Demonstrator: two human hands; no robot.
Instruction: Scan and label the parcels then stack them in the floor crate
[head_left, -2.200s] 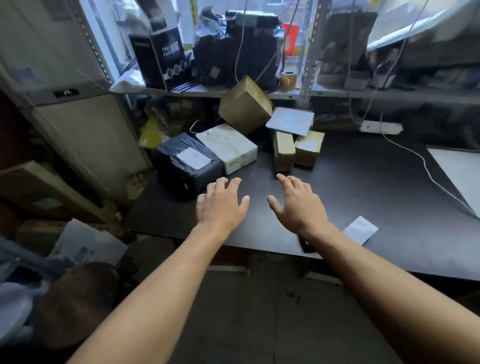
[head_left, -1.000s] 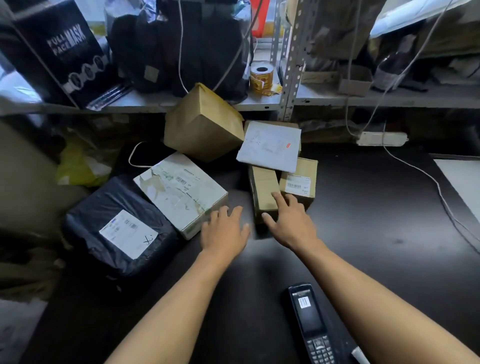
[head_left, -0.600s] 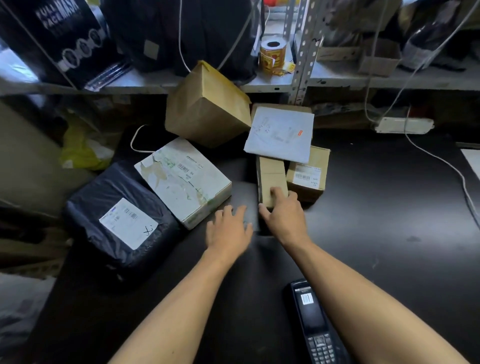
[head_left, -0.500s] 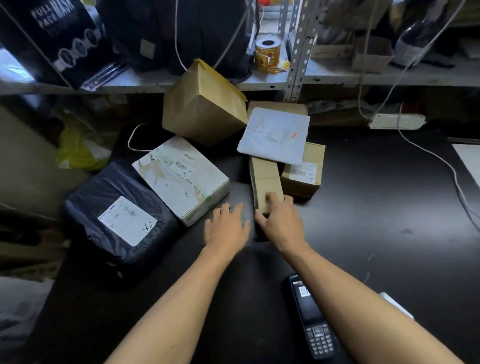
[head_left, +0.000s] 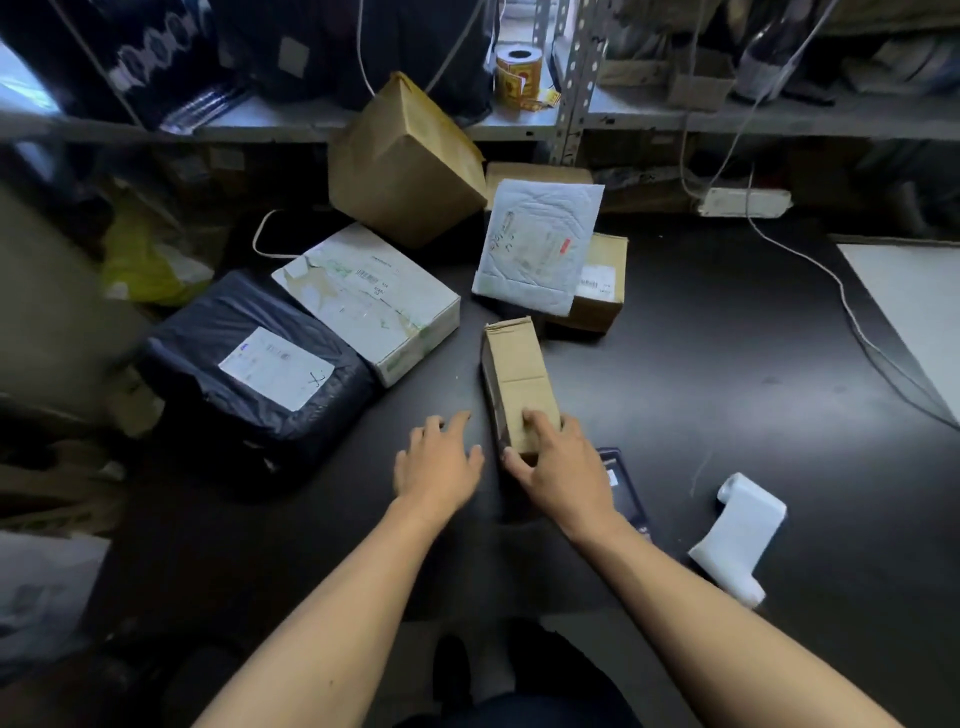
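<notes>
My right hand (head_left: 563, 465) grips the near end of a narrow brown cardboard box (head_left: 517, 371) that lies on the black table (head_left: 701, 374). Just left of the box, my left hand (head_left: 439, 460) rests flat on the table with fingers apart, holding nothing. Behind lie other parcels: a black poly bag with a white label (head_left: 254, 364), a white box (head_left: 369, 299), a large tilted brown box (head_left: 400, 161), a white padded mailer (head_left: 540, 244) leaning on a small brown box (head_left: 597, 286). A black handheld scanner (head_left: 623, 488) lies under my right wrist. A curled label strip (head_left: 737, 535) lies to the right.
A metal shelf (head_left: 623, 117) with a tape roll (head_left: 517, 70), bags and cables runs along the back. A white power strip (head_left: 743, 202) and its cable (head_left: 852, 322) lie at the right rear. A white sheet (head_left: 914, 306) is at the far right. Clutter and a yellow bag (head_left: 145, 265) fill the left.
My right hand has closed on the narrow brown box and pulled it toward me, away from the pile. My left hand stayed beside it. The mailer now leans on the small box.
</notes>
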